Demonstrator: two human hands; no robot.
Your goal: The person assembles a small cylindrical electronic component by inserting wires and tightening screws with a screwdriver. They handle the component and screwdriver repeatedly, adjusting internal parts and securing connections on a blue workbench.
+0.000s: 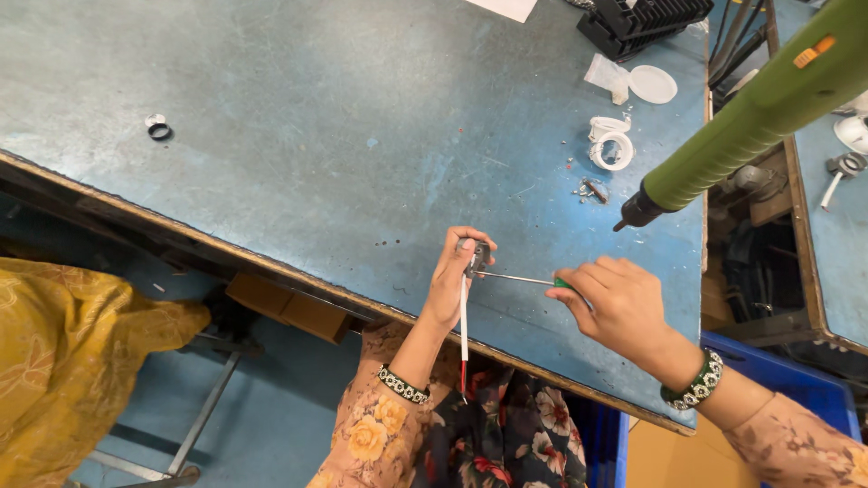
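Observation:
My left hand (pixel 457 276) pinches a small metal part (pixel 477 257) just above the blue worktable (pixel 344 154), near its front edge. White and red wires (pixel 465 339) hang down from that part toward my lap. My right hand (pixel 615 303) grips a screwdriver with a green handle; its thin metal shaft (pixel 515 278) points left, and the tip touches the small part.
A green powered screwdriver (pixel 750 126) hangs over the table at the right, tip down. White rings (pixel 611 145), a white disc (pixel 652 84) and small screws (pixel 592 190) lie behind. A black ring (pixel 160 132) lies far left. A black tray (pixel 642 20) stands at the back. A blue bin (pixel 796 384) stands at the lower right.

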